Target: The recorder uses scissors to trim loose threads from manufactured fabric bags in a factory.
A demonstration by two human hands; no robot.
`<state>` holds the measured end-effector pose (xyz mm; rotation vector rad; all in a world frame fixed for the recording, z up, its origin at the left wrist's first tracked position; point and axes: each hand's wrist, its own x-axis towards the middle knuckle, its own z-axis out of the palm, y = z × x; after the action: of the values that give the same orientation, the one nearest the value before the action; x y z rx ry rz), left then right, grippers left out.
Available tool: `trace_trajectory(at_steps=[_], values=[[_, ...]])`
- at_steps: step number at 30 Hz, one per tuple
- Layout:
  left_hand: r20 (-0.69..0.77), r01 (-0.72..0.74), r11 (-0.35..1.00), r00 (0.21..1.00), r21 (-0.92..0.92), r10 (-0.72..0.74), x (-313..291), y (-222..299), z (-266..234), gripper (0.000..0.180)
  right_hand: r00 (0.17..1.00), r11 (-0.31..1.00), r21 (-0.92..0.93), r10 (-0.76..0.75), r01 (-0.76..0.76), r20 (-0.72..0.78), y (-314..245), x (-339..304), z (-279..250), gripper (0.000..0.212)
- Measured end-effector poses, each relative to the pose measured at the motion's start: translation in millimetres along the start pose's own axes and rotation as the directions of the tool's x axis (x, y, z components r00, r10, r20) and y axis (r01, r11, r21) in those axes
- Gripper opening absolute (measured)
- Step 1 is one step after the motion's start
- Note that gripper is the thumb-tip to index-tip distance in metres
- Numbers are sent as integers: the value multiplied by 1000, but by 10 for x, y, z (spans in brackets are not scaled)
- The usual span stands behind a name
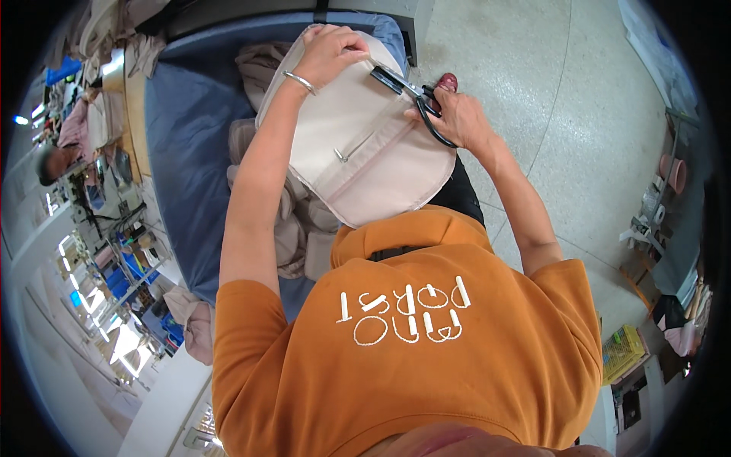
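A flat beige sewn fabric piece [320, 114] with rounded ends lies tilted in front of me. A zip strip crosses it, with a metal zip pull [340, 156] hanging near its middle. My left hand [333, 53], with a bracelet at the wrist, has its fingers closed on the far edge of the piece. My right hand [461, 122] grips black-handled scissors [435, 126] at the piece's right edge, blades pointing up and left toward the left hand. Beside the blades shows a small black rectangular part [387, 79]; I cannot tell whether it belongs to the scissors.
Below the piece, a large blue cloth-lined bin [186, 152] holds several similar beige pieces [289, 236]. Pale floor [518, 68] stretches to the right, with a yellow basket [623, 354] at the lower right. Work tables and another person [57, 164] are at the left.
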<state>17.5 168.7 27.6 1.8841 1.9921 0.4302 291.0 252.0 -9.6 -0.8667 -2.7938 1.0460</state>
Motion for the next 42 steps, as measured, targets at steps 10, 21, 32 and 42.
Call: trace_trajectory(at_steps=[10, 21, 32, 42], values=[[0, -16, 999, 1000, 40, 16, 29, -47, 3, 15, 998, 997, 59, 58, -56, -18, 1, -6, 67, 54], [-90, 336, 777, 890, -532, -447, -135, -716, 69, 34, 996, 993, 93, 81, -77, -46, 83, -48, 141, 63], [-257, 336, 786, 816, -519, -519, -225, -602, 259, 42, 997, 999, -27, 46, -45, 64, -127, 201, 48, 66], [-267, 390, 280, 88, -877, -960, -2346, 119, 1088, 56, 976, 958, 216, 207, -188, -68, 67, 49, 426, 51]])
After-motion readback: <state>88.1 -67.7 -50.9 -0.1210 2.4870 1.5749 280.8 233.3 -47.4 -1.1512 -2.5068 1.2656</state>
